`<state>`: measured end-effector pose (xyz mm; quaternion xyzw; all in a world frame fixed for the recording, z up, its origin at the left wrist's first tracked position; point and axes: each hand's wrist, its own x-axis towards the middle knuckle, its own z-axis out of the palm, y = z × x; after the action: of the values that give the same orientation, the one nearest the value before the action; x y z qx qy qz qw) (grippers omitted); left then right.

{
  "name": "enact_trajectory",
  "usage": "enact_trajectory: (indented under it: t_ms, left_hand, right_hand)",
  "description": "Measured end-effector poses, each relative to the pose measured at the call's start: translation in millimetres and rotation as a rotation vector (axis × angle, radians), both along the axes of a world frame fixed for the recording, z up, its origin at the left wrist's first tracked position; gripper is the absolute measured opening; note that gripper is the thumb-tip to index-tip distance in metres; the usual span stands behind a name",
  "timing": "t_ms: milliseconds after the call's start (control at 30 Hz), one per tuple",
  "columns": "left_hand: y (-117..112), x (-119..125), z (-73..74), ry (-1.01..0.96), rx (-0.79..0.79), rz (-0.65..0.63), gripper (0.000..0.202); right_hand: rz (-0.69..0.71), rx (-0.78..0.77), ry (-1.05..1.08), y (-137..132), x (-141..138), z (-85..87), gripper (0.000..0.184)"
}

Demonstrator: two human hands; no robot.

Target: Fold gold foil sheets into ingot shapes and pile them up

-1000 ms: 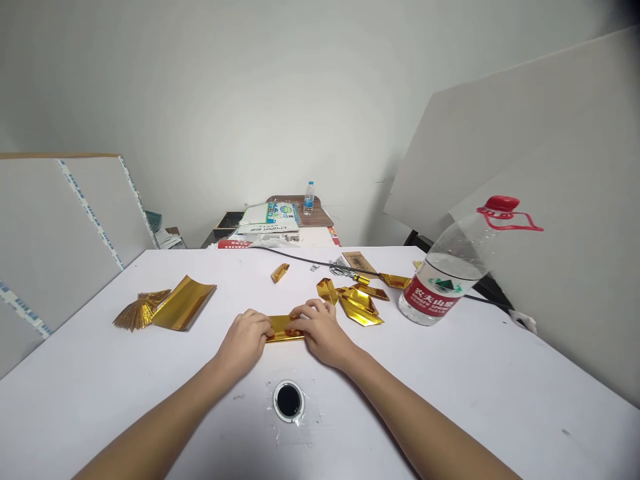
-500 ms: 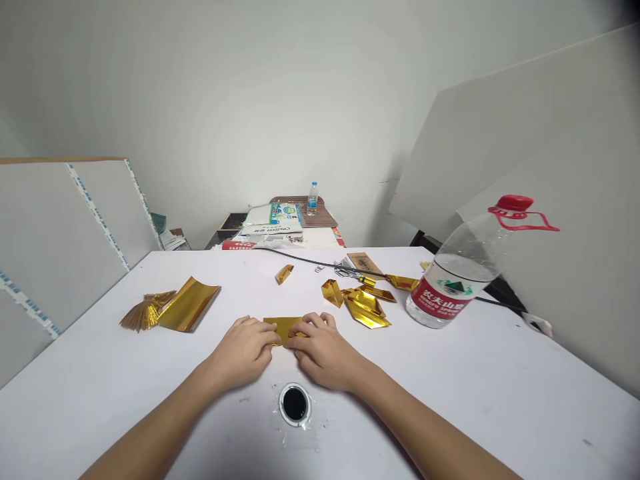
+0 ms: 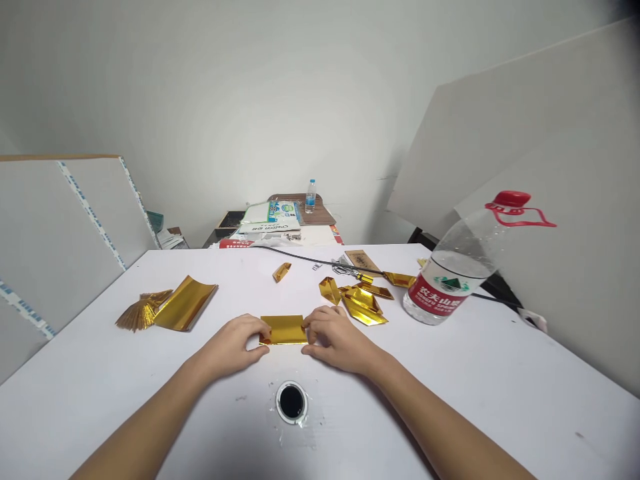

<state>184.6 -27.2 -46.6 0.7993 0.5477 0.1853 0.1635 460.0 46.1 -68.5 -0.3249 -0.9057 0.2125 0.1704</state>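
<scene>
A folded strip of gold foil paper [image 3: 285, 330] lies flat on the white table between my two hands. My left hand [image 3: 237, 343] has its curled fingertips on the strip's left end, the thumb resting by the near edge. At the right end, my right hand [image 3: 337, 340] grips the paper in the same way, fingers bent over it and thumb low. The undersides of the fingers are hidden. To the left lies a stack of gold foil sheets [image 3: 186, 303] beside a fanned, pleated gold bundle [image 3: 141, 311].
Folded gold foil pieces [image 3: 364, 303] lie right of centre, near a yellow-handled screwdriver [image 3: 364, 277] and a black cable [image 3: 300, 256]. A large water bottle [image 3: 445, 283] tilts at right. A round black hole [image 3: 292, 402] sits in the near tabletop. White panels [image 3: 55, 220] flank the table.
My hands have drawn apart from the middle of the gold strip to its two ends, so more of its surface shows. The view has shifted slightly.
</scene>
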Motion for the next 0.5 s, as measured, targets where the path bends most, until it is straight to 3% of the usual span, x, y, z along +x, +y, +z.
enact_trajectory:
  t_ms: [233,400,500]
  left_hand:
    - [6.8,1.9,-9.3,0.048,0.073,-0.034,0.023]
    - [10.0,6.3,-17.9,-0.180,0.037,0.125,0.039]
    - [15.7,10.2,-23.5,-0.253,0.065,0.201,0.035]
  right_hand:
    - [0.033,0.090,0.039,1.5,-9.5,-6.7,0.021]
    - [-0.074,0.117,0.078,5.6,-20.0,-15.0,0.029]
    - [-0.084,0.199,0.076,6.7,-24.1,-19.8,0.025]
